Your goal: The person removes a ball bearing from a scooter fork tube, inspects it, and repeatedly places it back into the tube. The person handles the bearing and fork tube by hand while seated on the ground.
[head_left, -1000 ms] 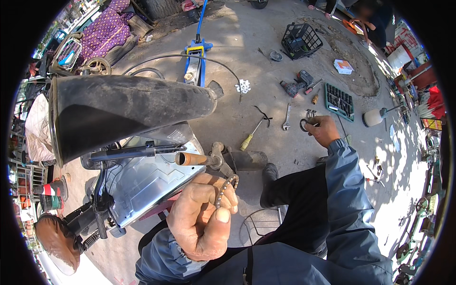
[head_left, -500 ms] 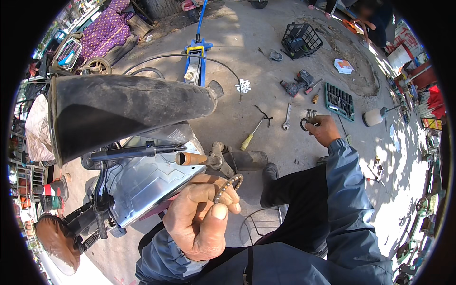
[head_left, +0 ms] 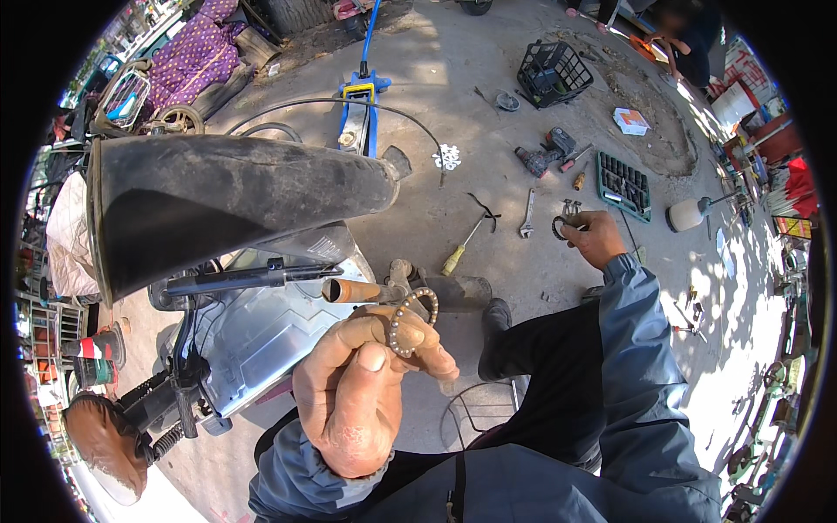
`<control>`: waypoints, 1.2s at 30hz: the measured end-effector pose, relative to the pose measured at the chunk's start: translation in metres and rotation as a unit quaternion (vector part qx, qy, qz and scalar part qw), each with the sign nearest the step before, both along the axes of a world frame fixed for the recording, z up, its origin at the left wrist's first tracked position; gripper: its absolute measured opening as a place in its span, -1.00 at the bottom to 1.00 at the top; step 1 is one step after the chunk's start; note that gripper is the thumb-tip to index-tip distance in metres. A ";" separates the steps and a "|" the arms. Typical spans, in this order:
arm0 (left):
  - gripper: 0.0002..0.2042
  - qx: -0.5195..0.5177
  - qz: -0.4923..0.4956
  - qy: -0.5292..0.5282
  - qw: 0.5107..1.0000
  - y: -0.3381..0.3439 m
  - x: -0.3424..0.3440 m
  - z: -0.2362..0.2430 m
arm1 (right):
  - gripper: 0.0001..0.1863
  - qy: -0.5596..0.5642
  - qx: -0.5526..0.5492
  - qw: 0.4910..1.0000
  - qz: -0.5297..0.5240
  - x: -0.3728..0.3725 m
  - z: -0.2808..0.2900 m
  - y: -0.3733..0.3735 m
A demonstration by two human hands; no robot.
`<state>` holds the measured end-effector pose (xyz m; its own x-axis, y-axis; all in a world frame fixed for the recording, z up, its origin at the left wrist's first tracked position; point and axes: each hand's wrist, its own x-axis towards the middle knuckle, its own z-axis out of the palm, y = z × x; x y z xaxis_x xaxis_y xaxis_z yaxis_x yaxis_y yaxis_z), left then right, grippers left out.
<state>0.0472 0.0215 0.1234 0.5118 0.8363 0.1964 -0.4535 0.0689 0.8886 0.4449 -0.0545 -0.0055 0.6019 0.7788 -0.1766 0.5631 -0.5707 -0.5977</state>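
Note:
Raised in front of me, my left hand (head_left: 353, 392) pinches a caged ball-bearing ring (head_left: 394, 336) between thumb and fingers, its small balls showing around the loop. Farther off to the right, my right hand (head_left: 600, 240) has its fingers closed on a second, darker ring (head_left: 558, 227), which looks like another ball-bearing ring. Just beyond the left hand a rusty metal tube (head_left: 353, 291) sticks out of the tipped vehicle's front end. Above that tube lies a large black mudguard-like part (head_left: 235, 187).
On the concrete are a screwdriver (head_left: 455, 259), an adjustable wrench (head_left: 527, 215), a cordless power tool (head_left: 542, 157), a green socket case (head_left: 624, 186), a black crate (head_left: 554, 75) and a spray bottle (head_left: 687, 214). A blue floor jack (head_left: 359, 118) stands behind the mudguard-like part. Another person (head_left: 689, 44) is at far right.
My left hand has turned and shifted slightly, so its bearing ring now stands more upright and faces me more. The right hand has barely moved.

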 end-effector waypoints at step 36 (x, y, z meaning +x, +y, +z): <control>-0.78 -0.099 -0.037 -0.056 0.993 0.008 -0.005 -0.010 | -0.66 -0.008 -0.015 1.000 -0.008 -0.004 0.006 0.001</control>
<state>0.0426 0.0294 0.1133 0.5567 0.8256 0.0917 -0.5366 0.2732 0.7984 0.4412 -0.0537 0.0002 0.6163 0.7643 -0.1899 0.5633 -0.5963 -0.5720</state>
